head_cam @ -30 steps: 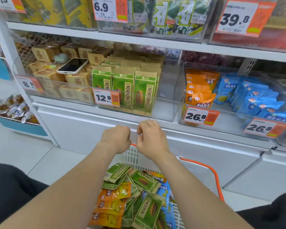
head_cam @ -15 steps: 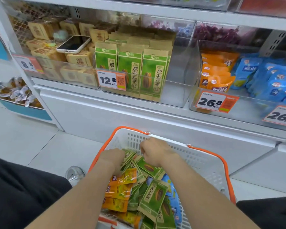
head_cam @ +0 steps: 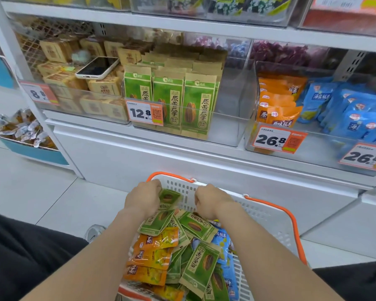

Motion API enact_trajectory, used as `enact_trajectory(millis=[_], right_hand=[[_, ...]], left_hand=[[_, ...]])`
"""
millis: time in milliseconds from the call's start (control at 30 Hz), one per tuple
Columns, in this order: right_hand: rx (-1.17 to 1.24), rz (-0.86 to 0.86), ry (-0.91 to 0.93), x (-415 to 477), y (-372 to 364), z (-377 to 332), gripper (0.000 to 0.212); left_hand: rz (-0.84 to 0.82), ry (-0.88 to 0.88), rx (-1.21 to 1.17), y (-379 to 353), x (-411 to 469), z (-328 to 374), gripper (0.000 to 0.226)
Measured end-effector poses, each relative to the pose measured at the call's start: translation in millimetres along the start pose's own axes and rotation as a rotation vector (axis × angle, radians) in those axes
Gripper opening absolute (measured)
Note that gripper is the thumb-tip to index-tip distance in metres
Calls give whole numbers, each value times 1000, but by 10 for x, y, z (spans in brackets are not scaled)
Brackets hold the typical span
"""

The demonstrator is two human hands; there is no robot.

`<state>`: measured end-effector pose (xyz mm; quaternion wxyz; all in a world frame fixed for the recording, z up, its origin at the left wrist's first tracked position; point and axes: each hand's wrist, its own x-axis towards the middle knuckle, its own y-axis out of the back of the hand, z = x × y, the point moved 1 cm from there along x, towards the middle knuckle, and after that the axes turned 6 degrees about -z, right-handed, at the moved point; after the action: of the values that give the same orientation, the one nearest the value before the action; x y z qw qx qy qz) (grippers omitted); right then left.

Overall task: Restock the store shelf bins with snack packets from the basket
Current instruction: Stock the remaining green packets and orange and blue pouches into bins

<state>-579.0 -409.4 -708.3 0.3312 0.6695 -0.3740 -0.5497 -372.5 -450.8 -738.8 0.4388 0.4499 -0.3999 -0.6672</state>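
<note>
A white basket (head_cam: pixel 261 212) with orange handles stands on the floor below the shelf, heaped with green, orange and blue snack packets. My left hand (head_cam: pixel 142 198) grips a green packet (head_cam: pixel 169 197) at the basket's far end. My right hand (head_cam: pixel 212 200) hovers beside it with its fingers curled down into the pile; what they hold is hidden. On the shelf above, a clear bin (head_cam: pixel 231 129) holds upright green packets (head_cam: pixel 193 105) on its left side, with open room on its right. Further right are bins of orange packets (head_cam: pixel 278 105) and blue packets (head_cam: pixel 347 109).
A phone (head_cam: pixel 97 68) lies on brown boxes in the left bin. Price tags hang on the bin fronts, one reading 12.8 (head_cam: pixel 144 112). A low side bin of wrapped snacks (head_cam: pixel 20 129) stands at the left. My dark-clothed knees flank the basket.
Both hands dropped from the shelf edge into the basket. The left hand has since lifted a green packet toward the basket's far end, and my view has tilted downward.
</note>
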Motion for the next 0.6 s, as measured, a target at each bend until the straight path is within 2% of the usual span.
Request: enact_trajectory(millis=[100,200,300,367,433,500,600], right_hand=[[111,18,-73,-45,74,72,4],[320,27,-136,-72,114,164,22],[724,40,-123,-165,210,193,11],[992,74,-68,-245,308,175,14],[1163,133,17,-327,426,110,16],[1250,277,82,-377,546,19,15],[1247,641,136,-392,723,-103,12]], left_hand=[[98,-14,-238,99,-35,-13,20],[127,-54,-432,190,-97,47,27],[120,-11,-749,277,-153,152,31],[113,44,-964,353,-185,228,32],[108,91,-1130,446,-206,309,32],[129,124,-1230,530,-190,372,28],[180,89,-1161,627,-156,474,27]])
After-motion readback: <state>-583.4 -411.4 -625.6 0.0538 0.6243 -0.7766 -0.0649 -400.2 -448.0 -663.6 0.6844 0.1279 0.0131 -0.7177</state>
